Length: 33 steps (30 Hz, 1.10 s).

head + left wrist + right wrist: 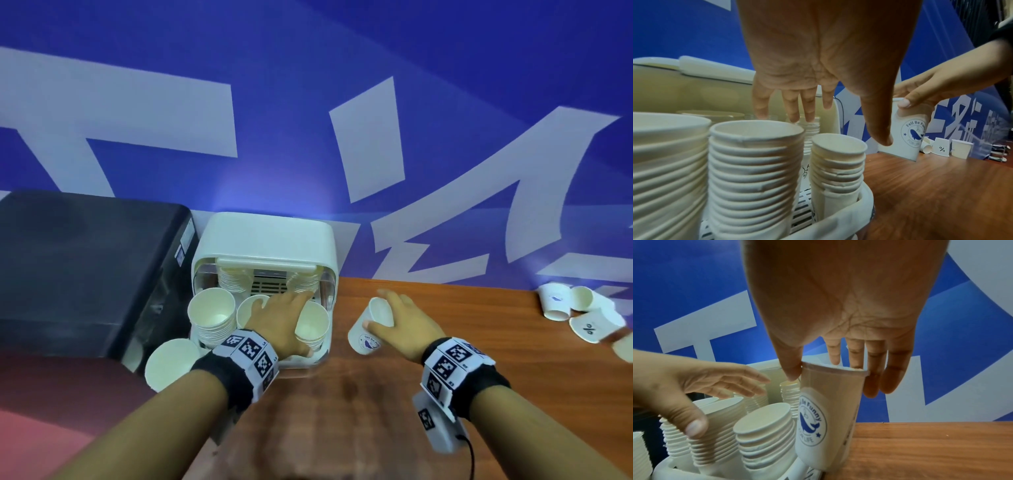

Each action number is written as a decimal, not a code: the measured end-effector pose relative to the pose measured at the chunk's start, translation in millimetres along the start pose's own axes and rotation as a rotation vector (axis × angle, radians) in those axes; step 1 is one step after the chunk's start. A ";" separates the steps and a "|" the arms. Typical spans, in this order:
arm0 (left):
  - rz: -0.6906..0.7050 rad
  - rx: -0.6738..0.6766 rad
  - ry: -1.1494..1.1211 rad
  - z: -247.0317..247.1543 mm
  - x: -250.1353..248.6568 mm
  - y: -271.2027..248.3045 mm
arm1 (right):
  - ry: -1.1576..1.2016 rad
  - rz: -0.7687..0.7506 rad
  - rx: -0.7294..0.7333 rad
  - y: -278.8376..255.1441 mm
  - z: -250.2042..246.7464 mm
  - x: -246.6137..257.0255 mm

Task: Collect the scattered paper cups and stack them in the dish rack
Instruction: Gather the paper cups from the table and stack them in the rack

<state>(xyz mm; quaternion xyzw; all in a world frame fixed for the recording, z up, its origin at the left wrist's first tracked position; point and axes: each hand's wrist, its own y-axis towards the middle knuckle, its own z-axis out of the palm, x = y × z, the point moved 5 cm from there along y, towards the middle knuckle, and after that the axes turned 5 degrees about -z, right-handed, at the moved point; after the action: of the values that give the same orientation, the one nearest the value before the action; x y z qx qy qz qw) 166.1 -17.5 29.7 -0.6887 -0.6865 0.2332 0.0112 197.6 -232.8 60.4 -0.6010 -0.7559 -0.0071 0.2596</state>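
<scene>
A white dish rack (263, 236) stands at the back of the wooden table (376, 411). It holds several tall stacks of paper cups (212, 315) (756, 162) (764, 431). My left hand (284, 318) (797, 97) hovers over the stacks, fingers straight and spread, holding nothing. Just right of the rack, my right hand (407, 322) (838, 366) pinches the rim of a white paper cup with a blue whale logo (364, 337) (908, 134) (828, 418). The thumb is on one side and the fingers on the other. The cup hangs tilted above the table.
Several loose paper cups (556, 301) (941, 146) lie and stand at the far right of the table, against the blue wall. A black appliance (85, 267) fills the left side beside the rack. Another cup stack (171, 363) sits by the rack's front left corner.
</scene>
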 end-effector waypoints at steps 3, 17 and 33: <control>-0.017 -0.015 -0.003 -4.6 7.7 -2.7 | -0.005 -0.044 0.008 1.4 2.8 10.5; -0.039 -0.126 -0.111 -32.6 31.4 -14.8 | -0.023 -0.287 -0.008 31.6 28.3 73.9; 0.034 -0.144 -0.094 -53.1 7.2 -36.9 | -0.178 -0.150 0.140 -10.1 1.4 44.8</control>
<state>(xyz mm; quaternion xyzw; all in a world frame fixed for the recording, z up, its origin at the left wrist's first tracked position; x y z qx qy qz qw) 149.0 7.6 87.2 -0.6875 -0.6895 0.2154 -0.0744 181.5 -194.6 80.2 -0.5215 -0.8173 0.0795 0.2317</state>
